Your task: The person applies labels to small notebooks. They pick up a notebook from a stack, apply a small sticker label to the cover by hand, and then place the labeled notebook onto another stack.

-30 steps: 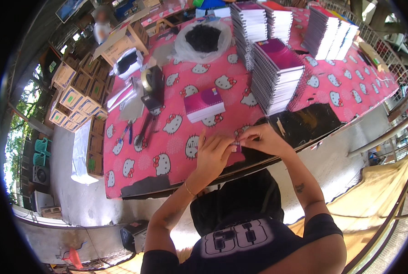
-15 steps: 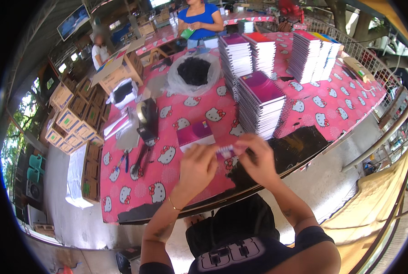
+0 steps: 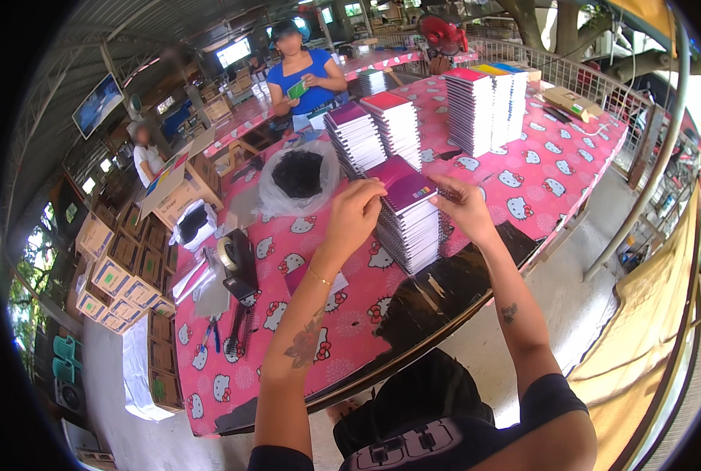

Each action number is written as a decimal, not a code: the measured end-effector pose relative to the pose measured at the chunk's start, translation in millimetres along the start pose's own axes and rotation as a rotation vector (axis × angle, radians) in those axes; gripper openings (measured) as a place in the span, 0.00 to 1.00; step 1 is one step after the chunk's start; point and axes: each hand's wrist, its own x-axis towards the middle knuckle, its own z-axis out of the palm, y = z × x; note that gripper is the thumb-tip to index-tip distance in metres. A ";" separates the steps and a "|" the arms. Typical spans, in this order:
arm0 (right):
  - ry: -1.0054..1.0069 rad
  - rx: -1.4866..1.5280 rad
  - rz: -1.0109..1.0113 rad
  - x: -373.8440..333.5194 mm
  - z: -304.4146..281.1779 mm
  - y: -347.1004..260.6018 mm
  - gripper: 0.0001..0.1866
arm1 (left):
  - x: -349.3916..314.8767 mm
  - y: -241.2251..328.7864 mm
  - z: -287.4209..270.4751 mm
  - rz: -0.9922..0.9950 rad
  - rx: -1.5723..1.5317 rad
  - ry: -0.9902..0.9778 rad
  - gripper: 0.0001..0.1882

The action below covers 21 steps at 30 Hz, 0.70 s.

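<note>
Hands (image 3: 354, 212) at notebook stack (image 3: 413, 231); plastic bag (image 3: 328, 174) holds black material (image 3: 297, 174).

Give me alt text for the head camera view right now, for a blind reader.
A person's left hand and right hand are at opposite sides of the purple notebook topping a spiral-bound stack. The stack stands on a pink-covered table near other notebook stacks; beyond, a co-worker in blue holds something green.

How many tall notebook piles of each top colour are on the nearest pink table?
Purple: 2 (front purple pile, back purple pile)
Red or pinkish: 2 (middle red pile, pinkish-red pile)
Yellow: 1 (yellow pile)
Blue: 1 (blue pile)
Total: 6 piles
</note>
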 end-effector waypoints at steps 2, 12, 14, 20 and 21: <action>-0.001 -0.008 0.022 2.3 -1.3 -0.9 0.25 | 2.8 5.1 0.9 0.005 0.058 0.017 0.09; 0.146 -0.092 -0.128 -1.2 7.7 -11.3 0.28 | 16.3 4.9 -2.1 -0.003 0.202 -0.031 0.10; 0.355 -0.474 -0.396 -9.7 18.6 -34.7 0.30 | 29.9 4.0 1.0 0.012 0.209 0.035 0.09; 0.454 -0.644 -0.850 13.9 77.6 -42.5 0.10 | 73.6 -56.7 11.5 -0.182 0.354 -0.281 0.21; 0.423 -0.682 -0.802 19.4 78.7 -36.2 0.08 | 83.0 -58.3 14.6 -0.243 0.415 -0.413 0.24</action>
